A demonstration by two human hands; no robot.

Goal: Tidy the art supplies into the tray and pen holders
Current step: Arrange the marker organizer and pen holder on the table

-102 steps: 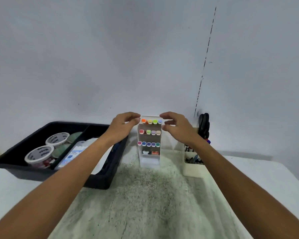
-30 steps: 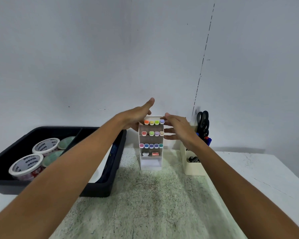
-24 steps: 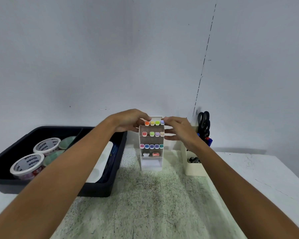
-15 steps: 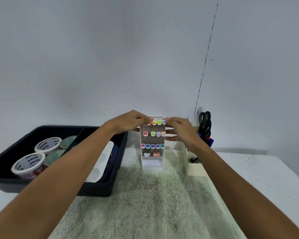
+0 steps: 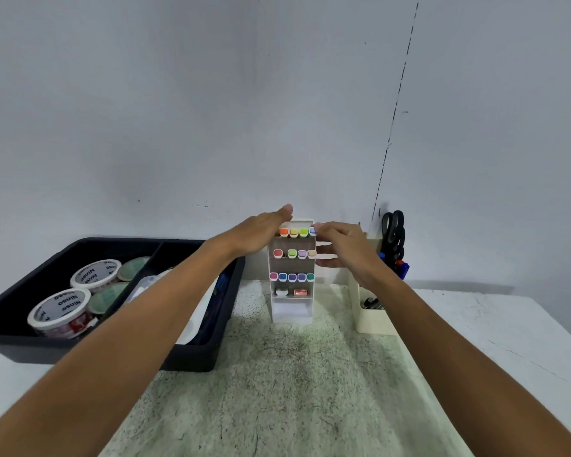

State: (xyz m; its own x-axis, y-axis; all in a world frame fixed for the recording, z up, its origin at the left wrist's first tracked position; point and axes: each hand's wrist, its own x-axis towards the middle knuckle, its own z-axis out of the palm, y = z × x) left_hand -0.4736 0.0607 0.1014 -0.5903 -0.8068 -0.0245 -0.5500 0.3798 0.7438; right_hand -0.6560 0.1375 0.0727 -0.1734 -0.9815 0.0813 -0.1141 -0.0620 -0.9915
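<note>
A white tiered marker holder [image 5: 290, 285] stands upright on the surface [image 5: 310, 390], near the back wall, between a black tray [image 5: 192, 357] on its left and a cream pen holder [image 5: 373, 321] on its right. Its shelves show rows of marker caps [image 5: 292, 253] facing forward: orange, yellow, green and blue on top, then red, green, purple and tan, then a row of pink, blues and green, and a white and a red item lowest.

The left hand [image 5: 257, 234] lies at the holder's upper left corner with fingers extended and flat, its grip open; whether it touches the holder I cannot tell. The right hand [image 5: 343, 245] is at the upper right corner, fingers loosely spread and reaching toward the top-row blue cap, grip open and closed on nothing.

The tray is divided into compartments: the left one holds rolls of tape [image 5: 60, 311] printed with lettering and some green-topped rolls [image 5: 134, 273]; the right one holds a white flat item [image 5: 195, 321], partly hidden by the left forearm. The pen holder carries black-handled scissors [image 5: 393, 235] standing upright, and some pens.
</note>
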